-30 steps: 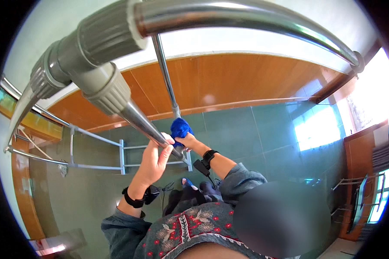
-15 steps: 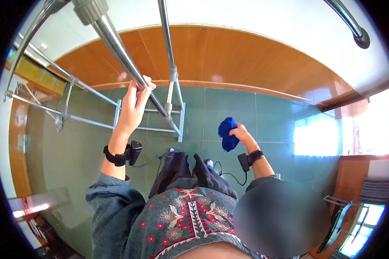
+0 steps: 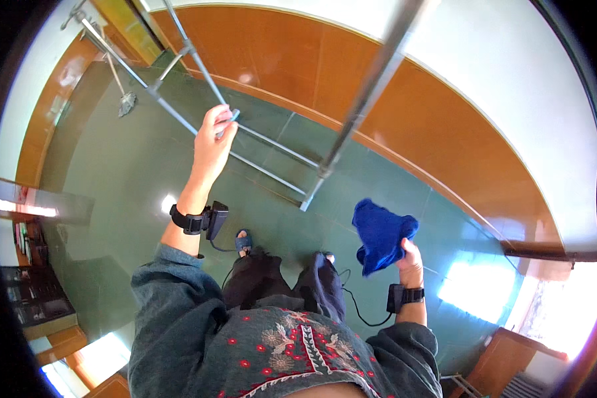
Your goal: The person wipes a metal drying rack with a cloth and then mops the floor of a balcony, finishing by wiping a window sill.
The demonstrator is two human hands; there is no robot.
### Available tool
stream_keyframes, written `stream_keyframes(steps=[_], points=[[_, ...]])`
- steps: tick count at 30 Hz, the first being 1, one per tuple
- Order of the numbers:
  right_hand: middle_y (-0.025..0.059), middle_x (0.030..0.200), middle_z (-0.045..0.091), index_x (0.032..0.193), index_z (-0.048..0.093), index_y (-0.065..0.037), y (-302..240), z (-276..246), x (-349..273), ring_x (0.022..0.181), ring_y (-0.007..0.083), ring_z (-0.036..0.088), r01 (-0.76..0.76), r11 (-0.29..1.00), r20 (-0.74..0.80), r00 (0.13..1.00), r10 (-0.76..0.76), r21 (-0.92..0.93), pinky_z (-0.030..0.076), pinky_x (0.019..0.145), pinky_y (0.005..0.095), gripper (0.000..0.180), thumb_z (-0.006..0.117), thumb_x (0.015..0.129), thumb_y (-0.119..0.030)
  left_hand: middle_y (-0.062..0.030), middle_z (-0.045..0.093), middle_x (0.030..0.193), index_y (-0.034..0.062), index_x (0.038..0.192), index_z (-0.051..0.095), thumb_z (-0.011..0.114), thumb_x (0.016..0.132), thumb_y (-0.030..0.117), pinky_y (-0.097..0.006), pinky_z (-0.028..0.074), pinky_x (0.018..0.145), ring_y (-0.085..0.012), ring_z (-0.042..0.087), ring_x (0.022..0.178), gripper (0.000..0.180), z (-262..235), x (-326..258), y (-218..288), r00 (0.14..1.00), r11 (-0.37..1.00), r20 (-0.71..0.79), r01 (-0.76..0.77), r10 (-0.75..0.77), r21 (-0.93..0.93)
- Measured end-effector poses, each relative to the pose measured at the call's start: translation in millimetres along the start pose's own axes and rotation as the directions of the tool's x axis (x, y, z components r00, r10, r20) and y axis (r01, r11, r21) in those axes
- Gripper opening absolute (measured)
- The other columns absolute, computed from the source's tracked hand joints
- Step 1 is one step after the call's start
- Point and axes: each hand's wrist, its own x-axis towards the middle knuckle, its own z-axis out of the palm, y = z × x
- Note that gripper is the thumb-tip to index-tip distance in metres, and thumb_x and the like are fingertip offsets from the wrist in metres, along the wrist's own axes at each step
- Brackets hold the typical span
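Observation:
My right hand [image 3: 411,263] grips a dark blue cloth [image 3: 381,235] by its right edge, thumb on top. The cloth hangs spread out in front of the hand, over the floor. My left hand [image 3: 213,136] hovers in front of a metal rack's light blue far foot bar [image 3: 235,115]. Its fingers are bent, with a gap between thumb and forefinger, and I see nothing held. The metal rack [image 3: 280,144] stands between my hands and the wood-panelled wall. Its near upright pole [image 3: 361,109] is blurred and clear of both hands.
Wood panelling [image 3: 444,126] runs along the wall ahead. A mop [image 3: 127,104] leans at the far left. A dark cabinet [image 3: 36,292] stands at the lower left. Cables [image 3: 361,312] hang near my legs, above the green tiled floor [image 3: 146,156].
My left hand has come off the upright pole, which now appears farther right. The blue cloth has opened out from a bunched shape and moved right with my right hand. The view has turned.

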Motion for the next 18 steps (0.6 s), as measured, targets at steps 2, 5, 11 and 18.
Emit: stream_keyframes(steps=[2,5,11,18], points=[[0.0145,0.117,0.053,0.124,0.041,0.003,26,37,26,0.106,0.0282,0.053,-0.114,0.979,-0.059,0.993,0.106,-0.169,0.040,0.094,0.0395,0.066,0.070,0.067,-0.014,-0.0109,0.051,0.113,0.0077,0.120,0.044,0.056,0.084,0.015,-0.030,0.048,0.076,-0.0164,0.053,0.095,0.039,-43,6,-39,0.991,0.993,-0.073,0.115,-0.113,0.021],[0.0140,0.106,0.059,0.115,0.049,0.003,69,101,79,0.095,0.0275,0.058,-0.174,0.941,-0.078,0.984,0.157,-0.291,0.046,0.086,0.0397,0.050,0.066,0.069,-0.008,-0.0102,0.051,0.113,0.0074,0.120,0.044,0.056,0.083,0.015,-0.030,0.048,0.075,-0.0161,0.053,0.094,0.039,-108,16,-92,0.965,0.973,-0.133,0.228,-0.225,0.014],[0.0131,0.100,0.060,0.109,0.051,0.001,134,196,187,0.090,0.0260,0.060,-0.161,0.881,-0.072,0.987,0.145,-0.444,0.049,0.081,0.0395,0.040,0.067,0.073,-0.008,-0.0105,0.051,0.112,0.0066,0.120,0.042,0.055,0.080,0.015,-0.031,0.048,0.074,-0.0173,0.053,0.094,0.043,-224,53,-204,0.903,0.897,-0.103,0.427,-0.417,0.116],[0.0165,0.111,0.056,0.119,0.045,-0.001,167,258,297,0.103,0.0268,0.055,-0.149,0.943,-0.016,0.988,0.151,-0.296,0.046,0.088,0.0401,0.071,0.057,0.076,-0.056,-0.0149,0.057,0.106,0.0045,0.119,0.043,0.056,0.077,0.017,-0.034,0.048,0.072,-0.0223,0.058,0.083,0.046,-275,96,-317,0.891,0.842,-0.076,0.449,-0.447,0.299]])
